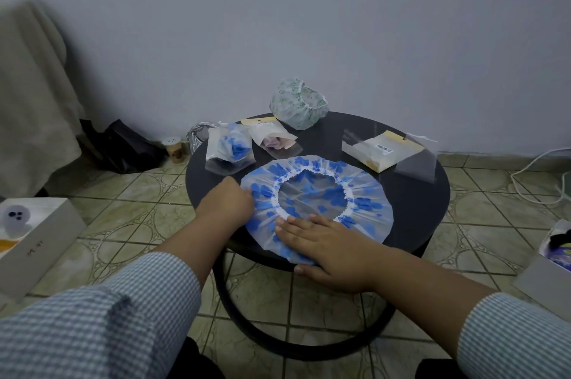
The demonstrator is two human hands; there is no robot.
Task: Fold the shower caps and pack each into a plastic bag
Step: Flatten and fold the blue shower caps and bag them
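Note:
A blue-patterned shower cap [364, 202] lies spread flat, opening up, on the round black table [414, 215]. My left hand [230, 201] pinches the cap's left edge with curled fingers. My right hand [327, 250] presses flat on the cap's near edge, fingers straight, thumb over the table's rim. Behind lie a clear bag holding a folded blue cap [230, 147] and a bag with a pinkish cap [275, 139]. A puffed green-patterned cap [298, 103] sits at the back. A stack of empty plastic bags [381, 148] and one loose clear bag [417, 159] lie at the right.
The table stands on a tiled floor by a grey wall. A white box [27, 239] sits on the floor at left, a black bag [123, 144] and a small cup [174, 148] near the wall, a white cable [537, 168] and another box [553, 258] at right.

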